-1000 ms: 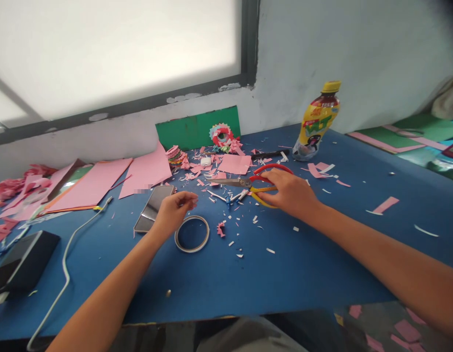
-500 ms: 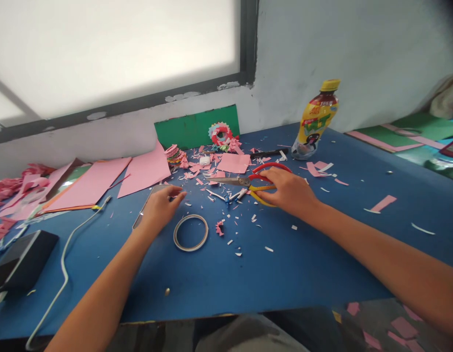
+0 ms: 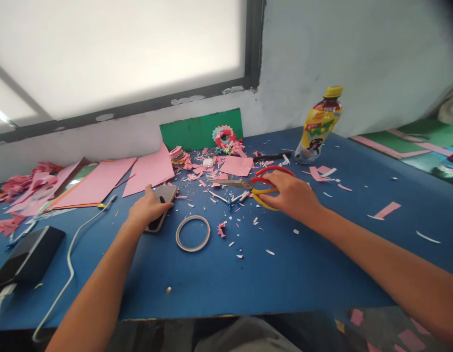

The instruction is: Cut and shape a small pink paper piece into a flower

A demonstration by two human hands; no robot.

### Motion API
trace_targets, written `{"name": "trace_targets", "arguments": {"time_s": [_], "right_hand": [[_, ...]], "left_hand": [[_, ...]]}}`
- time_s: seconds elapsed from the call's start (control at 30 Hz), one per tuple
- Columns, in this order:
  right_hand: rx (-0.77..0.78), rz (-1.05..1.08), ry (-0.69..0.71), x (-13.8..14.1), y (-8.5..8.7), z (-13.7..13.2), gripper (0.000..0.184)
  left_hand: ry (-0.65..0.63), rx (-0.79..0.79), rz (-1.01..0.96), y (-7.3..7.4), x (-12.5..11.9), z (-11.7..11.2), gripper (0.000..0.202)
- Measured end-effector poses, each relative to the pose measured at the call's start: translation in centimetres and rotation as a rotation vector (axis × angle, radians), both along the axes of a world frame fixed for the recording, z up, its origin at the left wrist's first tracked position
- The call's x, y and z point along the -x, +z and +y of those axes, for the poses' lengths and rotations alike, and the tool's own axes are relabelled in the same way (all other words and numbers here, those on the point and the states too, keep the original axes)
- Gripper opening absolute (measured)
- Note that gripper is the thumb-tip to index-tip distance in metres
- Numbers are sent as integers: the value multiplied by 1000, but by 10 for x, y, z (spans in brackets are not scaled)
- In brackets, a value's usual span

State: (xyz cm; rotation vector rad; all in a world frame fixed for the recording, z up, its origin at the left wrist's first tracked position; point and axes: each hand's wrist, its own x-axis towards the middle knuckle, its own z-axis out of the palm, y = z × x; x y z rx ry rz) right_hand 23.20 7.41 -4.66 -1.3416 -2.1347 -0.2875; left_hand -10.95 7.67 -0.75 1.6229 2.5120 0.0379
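Observation:
In my right hand (image 3: 294, 191) is a pair of scissors (image 3: 235, 183) with red and yellow handles, its blades pointing left above the paper scraps. My left hand (image 3: 147, 210) lies over a phone (image 3: 169, 193), thumb and fingers apart, covering the phone's left part. A roll of narrow tape (image 3: 193, 249) lies flat between my hands. Right of the roll is a small folded pink paper piece (image 3: 221, 230). Blue and white strips (image 3: 229, 199) sit under the scissors.
Pink sheets (image 3: 149, 168) lie behind my left hand. A yellow-labelled bottle (image 3: 317, 129) stands back right. A paper ring (image 3: 224, 137) leans on a green board (image 3: 185, 134). At left are a dark box (image 3: 32, 254) and a white cable (image 3: 70, 259). Scraps are scattered around.
My left hand has moved left across the phone, its fingers spreading, and more of the phone's right side shows. My right hand keeps hold of the scissors. The view has shifted slightly.

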Motion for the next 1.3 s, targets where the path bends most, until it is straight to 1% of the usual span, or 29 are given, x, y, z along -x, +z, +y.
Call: {"name": "trace_targets", "arguments": {"time_s": [0.1, 0.3, 0.53, 0.7, 0.87, 1.07, 1.2, 1.3], "right_hand": [[-6, -1, 0, -1, -1, 1, 39], [-41, -17, -13, -3, -9, 3, 40], [-32, -68, 31, -3, -13, 3, 39], [-27, -71, 36, -4, -15, 4, 39], [-21, -57, 28, -4, -14, 6, 39], [-19, -59, 12, -4, -11, 6, 39], [-1, -35, -6, -4, -9, 7, 42], [59, -25, -43, -5, -9, 11, 42]], "left_hand": [[9, -26, -10, -2, 3, -2, 98], [-9, -107, -26, -6, 2, -4, 91], [-52, -305, -7, 3, -7, -13, 89], [-77, -388, -17, 6, -12, -18, 89], [-110, -404, -9, 4, -14, -19, 87], [-119, -408, -18, 4, -15, -20, 88], [-103, -339, -6, 3, -13, -17, 91], [-67, -269, 8, 1, -10, -14, 87]]}}
